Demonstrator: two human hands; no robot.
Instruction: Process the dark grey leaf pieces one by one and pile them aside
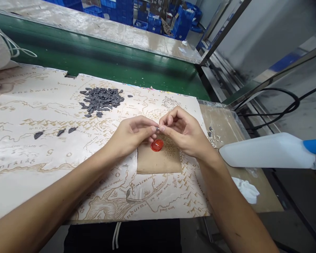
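Note:
My left hand [133, 133] and my right hand [183, 130] meet fingertip to fingertip above a small red round cap [157, 145]. Both pinch one small dark grey piece [157, 129] between thumb and fingers; most of it is hidden. The cap lies on a brown cardboard square [159, 160] on a map-printed sheet [42, 147]. A pile of several dark grey leaf-shaped pieces [101, 100] lies beyond my left hand. Three single pieces [55, 133] lie in a row to the left.
A white plastic bottle with a blue cap [271, 151] lies at the right, above a crumpled white wipe [247, 189]. A green conveyor belt [107, 59] runs behind the sheet. Black cables [276, 105] loop at the right. Blue crates [152, 17] stand far back.

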